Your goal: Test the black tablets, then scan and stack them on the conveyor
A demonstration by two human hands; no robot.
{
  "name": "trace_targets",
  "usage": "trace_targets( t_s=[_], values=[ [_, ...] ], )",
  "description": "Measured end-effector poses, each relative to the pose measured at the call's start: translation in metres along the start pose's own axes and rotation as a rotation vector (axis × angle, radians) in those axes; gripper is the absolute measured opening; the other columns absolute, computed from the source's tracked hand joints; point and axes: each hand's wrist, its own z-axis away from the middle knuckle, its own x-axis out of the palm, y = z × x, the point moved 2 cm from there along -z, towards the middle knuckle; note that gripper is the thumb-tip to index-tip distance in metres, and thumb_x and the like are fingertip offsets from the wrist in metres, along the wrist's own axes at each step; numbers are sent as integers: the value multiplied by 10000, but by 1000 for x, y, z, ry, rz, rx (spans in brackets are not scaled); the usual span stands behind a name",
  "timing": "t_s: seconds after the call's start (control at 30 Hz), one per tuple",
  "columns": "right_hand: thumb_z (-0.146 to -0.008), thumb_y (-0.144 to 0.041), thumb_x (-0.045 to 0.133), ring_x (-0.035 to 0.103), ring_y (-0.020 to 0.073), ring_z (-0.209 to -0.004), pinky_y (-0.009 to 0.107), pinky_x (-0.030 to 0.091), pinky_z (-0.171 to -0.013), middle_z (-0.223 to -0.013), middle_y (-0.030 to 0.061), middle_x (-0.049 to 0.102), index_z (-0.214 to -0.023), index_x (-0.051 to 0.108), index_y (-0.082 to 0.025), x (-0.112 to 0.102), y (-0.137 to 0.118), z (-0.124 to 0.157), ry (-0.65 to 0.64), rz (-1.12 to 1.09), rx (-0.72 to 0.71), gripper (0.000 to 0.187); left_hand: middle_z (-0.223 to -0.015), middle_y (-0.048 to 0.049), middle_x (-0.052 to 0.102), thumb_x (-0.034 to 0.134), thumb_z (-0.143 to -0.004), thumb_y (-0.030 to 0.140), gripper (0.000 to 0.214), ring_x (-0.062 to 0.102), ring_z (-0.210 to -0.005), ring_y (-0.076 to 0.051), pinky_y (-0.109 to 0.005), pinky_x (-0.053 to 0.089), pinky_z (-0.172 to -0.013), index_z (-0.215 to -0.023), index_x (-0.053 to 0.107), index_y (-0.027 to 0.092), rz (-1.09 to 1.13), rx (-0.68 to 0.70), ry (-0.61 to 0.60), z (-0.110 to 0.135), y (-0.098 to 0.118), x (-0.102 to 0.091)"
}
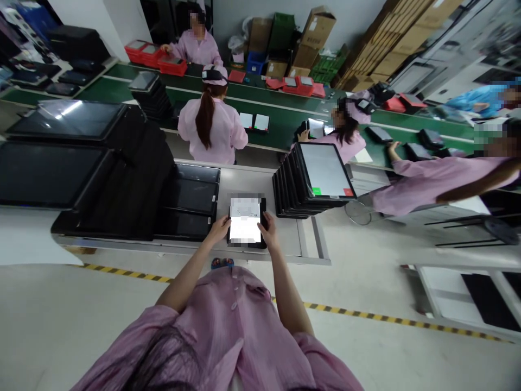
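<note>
Tablet point(245, 227) between left hand point(220, 228), right hand point(269, 229)

A grey bench point(248, 182) bears a tablet point(245, 221), leaning screens point(315, 182), black monitors point(191, 202).

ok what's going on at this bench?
The person holds a lit tablet at a grey table, left hand and right hand on its side edges. A stack of screens stands just right of it. Other workers are at a green belt behind.
</note>
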Motion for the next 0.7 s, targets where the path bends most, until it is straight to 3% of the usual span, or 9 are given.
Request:
trace_targets(
  t_s=[0.17,0.27,0.4,0.7],
  values=[
    [-767,-752,902,315,419,-1716,643,308,-1400,-1841,181,334,-1782,280,-252,-12,-6,25,-219,203,-67,1292,-1599,-156,696,578,-1104,356,508,653,-1500,-279,-365,475,-1270,-1554,668,138,67,-23,28,10,-10,6],
    [-755,-780,904,300,436,-1716,663,315,-1391,-1848,198,299,-1808,192,-240,-15,-8,34,-264,239,-100,1382,-1610,-144,689,583,-1104,377,503,654,-1495,-290,-379,497,-1252,-1546,676,155,109,-2,50,22,-15,11],
    [-811,-811,845,301,434,-1715,665,328,-1383,-1842,206,308,-1802,213,-229,-10,-9,37,-242,257,-123,1312,-1555,-148,731,595,-1093,343,483,673,-1471,-300,-402,494,-1259,-1523,696,146,115,-4,100,35,-16,15],
    [-932,-755,756,462,419,-1624,655,435,-1310,-1755,205,476,-1733,397,-222,5,-1,39,-32,238,-116,1027,-1548,-158,734,617,-1083,380,495,684,-1464,-298,-407,497,-1261,-1509,718,151,87,-39,193,36,-17,23]
  ],
)
